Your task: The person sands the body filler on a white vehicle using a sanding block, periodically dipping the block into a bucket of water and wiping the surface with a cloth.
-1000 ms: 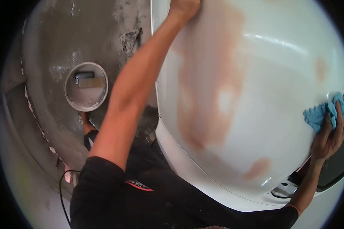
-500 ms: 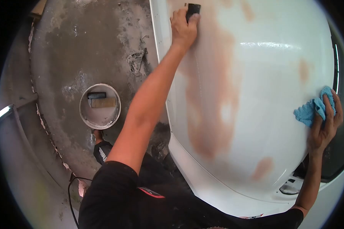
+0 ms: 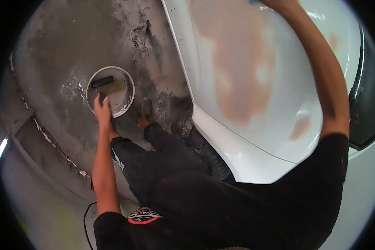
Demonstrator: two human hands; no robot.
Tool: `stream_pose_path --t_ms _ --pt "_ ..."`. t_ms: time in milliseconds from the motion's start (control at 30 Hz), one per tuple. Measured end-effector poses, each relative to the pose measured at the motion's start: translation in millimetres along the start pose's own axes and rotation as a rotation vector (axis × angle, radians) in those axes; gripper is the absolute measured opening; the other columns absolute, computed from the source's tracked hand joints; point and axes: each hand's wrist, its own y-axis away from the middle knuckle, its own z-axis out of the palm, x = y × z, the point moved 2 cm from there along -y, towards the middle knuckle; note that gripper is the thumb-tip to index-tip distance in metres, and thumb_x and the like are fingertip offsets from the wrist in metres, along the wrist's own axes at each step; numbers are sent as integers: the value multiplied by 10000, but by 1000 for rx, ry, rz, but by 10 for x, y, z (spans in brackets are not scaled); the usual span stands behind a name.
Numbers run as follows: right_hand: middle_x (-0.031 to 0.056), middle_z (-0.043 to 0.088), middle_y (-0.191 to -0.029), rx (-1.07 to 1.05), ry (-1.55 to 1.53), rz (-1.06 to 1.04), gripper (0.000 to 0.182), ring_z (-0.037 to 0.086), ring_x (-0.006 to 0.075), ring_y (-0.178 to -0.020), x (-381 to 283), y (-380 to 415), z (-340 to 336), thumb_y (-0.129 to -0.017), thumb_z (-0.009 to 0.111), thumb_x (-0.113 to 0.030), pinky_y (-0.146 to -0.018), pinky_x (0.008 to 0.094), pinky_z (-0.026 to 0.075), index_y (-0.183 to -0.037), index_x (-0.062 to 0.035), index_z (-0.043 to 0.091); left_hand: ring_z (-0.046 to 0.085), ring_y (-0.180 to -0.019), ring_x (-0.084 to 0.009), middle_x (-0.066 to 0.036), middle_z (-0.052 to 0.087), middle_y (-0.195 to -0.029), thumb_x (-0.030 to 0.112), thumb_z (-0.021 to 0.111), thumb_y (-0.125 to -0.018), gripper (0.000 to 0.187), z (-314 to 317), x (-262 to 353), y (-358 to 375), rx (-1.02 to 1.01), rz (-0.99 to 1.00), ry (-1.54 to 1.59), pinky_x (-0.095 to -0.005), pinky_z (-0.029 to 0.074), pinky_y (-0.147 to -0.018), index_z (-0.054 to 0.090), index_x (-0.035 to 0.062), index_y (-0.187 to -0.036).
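Observation:
My left hand [image 3: 103, 111] is over the near rim of a white round bucket [image 3: 132, 79], its fingers closed on a small black sanding block [image 3: 103, 97]. Inside the bucket are another black block [image 3: 102, 81], a tan block [image 3: 114, 88] and cloudy liquid. At the top edge of the view, my right hand [image 3: 277, 4] is over the white car hood [image 3: 296, 79]; a bit of blue cloth [image 3: 254, 1] shows at its fingers, most of it out of frame. Wide brownish sanded patches [image 3: 241, 96] mark the hood's paint.
A crumpled grey rag [image 3: 139, 36] lies on the wet, stained floor [image 3: 66, 46] beyond the bucket. The car's tyre [image 3: 208, 154] is close to my legs. A black cable [image 3: 86, 221] hangs at lower left, near a wall with a bright light strip [image 3: 3, 149].
My left hand has come off the hood with the black sanding block and down to the bucket. My right hand has moved across the hood with the blue cloth, and the view has shifted.

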Motion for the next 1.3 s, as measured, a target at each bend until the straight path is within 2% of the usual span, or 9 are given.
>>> stream_pose_path --t_ms 133,300,533,667,833,933,1000,1100,1300 --pt "175 507 -1448 -384 8 -200 384 462 391 -1317 -622 -210 180 -989 585 -291 -1114 535 374 -1256 -22 643 596 -1232 -376 -234 621 -1327 246 672 -956 495 -930 -711 324 18 -100 -272 -430 441 -1061 572 0 -1373" --pt "146 537 -1408 -405 -143 -481 451 457 363 -1315 -1622 1271 618 -956 588 -277 -1120 493 350 -1329 -27 626 603 -1220 -388 -240 628 -1316 285 674 -957 499 -1479 -1116 255 84 -186 -274 -440 445 -1051 584 14 -1367" --pt "166 455 -1464 -681 -730 -162 446 443 425 -1345 -2766 3687 381 -942 530 -167 -1047 500 476 -1355 -1 507 614 -1213 -337 -225 629 -1331 261 680 -964 504 -1372 -118 -299 -14 -25 -183 -406 453 -1043 569 -7 -1376" --pt "161 509 -1393 -674 -560 -299 338 458 428 -1316 -3134 4431 164 -936 538 -198 -1086 507 423 -1191 -5 648 624 -1191 -282 -202 651 -1300 225 682 -969 492 -1226 525 -367 -163 55 -48 -375 455 -1038 561 -19 -1378" --pt "94 658 -1149 -806 -633 -164 253 523 357 -1206 -3314 4380 -181 -899 585 -219 -1052 507 388 -891 -67 786 620 -1169 -253 -186 648 -1294 140 667 -965 466 -1177 1349 -200 -349 180 -12 -363 453 -1042 545 -23 -1385" --pt "87 676 -1082 -933 -799 140 294 532 333 -1172 -3477 4107 -390 -901 613 -322 -990 554 406 -917 -80 779 581 -1210 -265 -190 606 -1330 89 666 -945 528 -1173 1579 27 -439 228 15 -378 453 -1038 492 1 -1436" --pt "102 687 -1128 -1004 -893 272 485 561 352 -1157 -3501 3691 -670 -826 683 -525 -925 570 453 -1034 -99 787 524 -1001 -165 -83 591 -1164 93 680 -926 553 -1167 1709 257 -445 300 77 -300 464 -903 487 36 -1440" --pt "130 700 -1094 -887 -1236 486 660 581 387 -1103 -3667 3220 -1053 -814 655 -701 -909 572 465 -1085 -113 783 553 -1074 -191 -109 587 -1190 68 695 -895 648 -1256 2159 683 -589 224 146 -335 476 -934 425 70 -1484" --pt "177 700 -1221 -542 -1663 808 773 587 429 -1173 -3906 2635 -2020 -817 705 -627 -985 595 426 -1424 -171 560 588 -1166 -264 -170 562 -1322 47 728 -845 733 -1238 2792 1561 -679 342 159 -390 492 -987 391 49 -1497"
